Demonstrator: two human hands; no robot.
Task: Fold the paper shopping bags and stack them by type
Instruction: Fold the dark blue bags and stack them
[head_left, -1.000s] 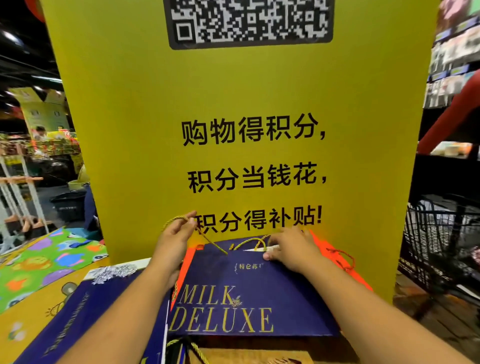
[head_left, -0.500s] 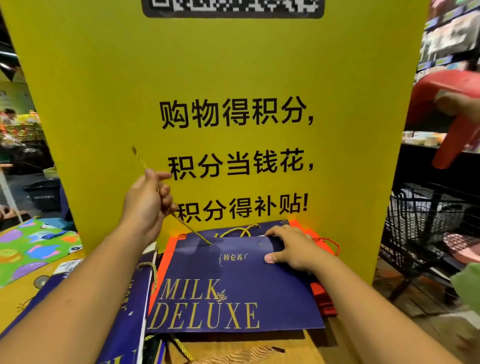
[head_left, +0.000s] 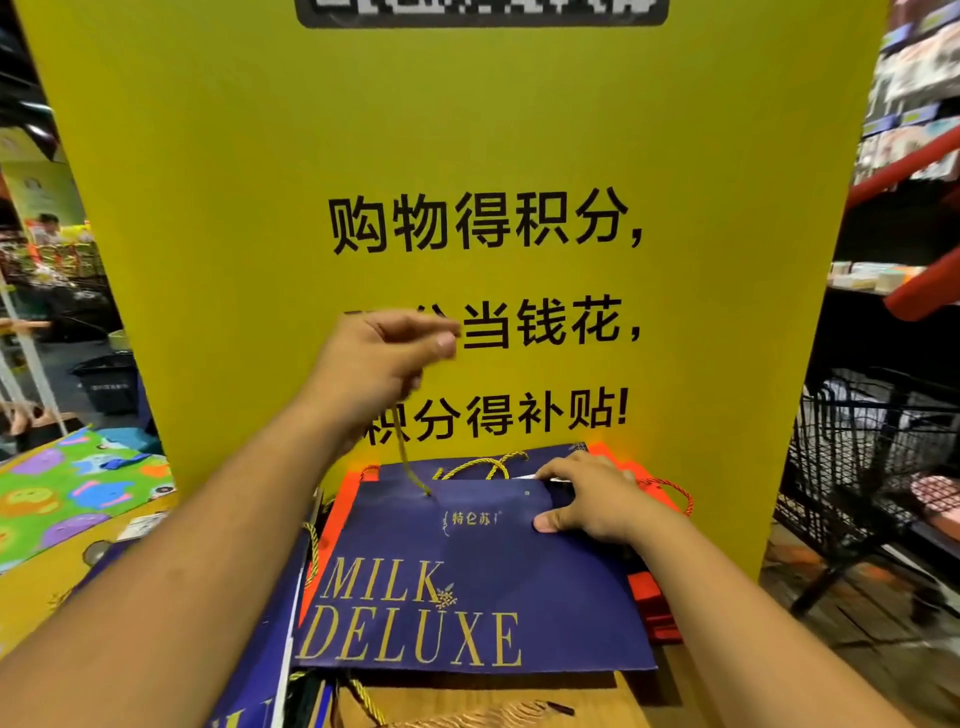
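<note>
Tension on the gold cord is the thing you are risking most right now. Your left hand is raised in front of the yellow sign, fingers curled and apparently pinching the cord, though blur is hiding the exact grip. The cord is running taut down to its hole near the rim of the navy bag. Your right hand is gripping the bag's upper right corner, thumb pressing on the printed face and fingers curling over the rim.

The bag is lying flat, face up, on top of the orange bags on the tabletop, with a second navy bag lying just beside it on the left.

If you are pulling harder than the paper allows, the hole is likely to tear or the knot to slip through. Because only one corner is being held, the left side is free to lift or slide on the slick orange bags beneath, skewing the stack. Loose cord trapped under the bag is also likely to leave a lump that stops it lying flat.
</note>
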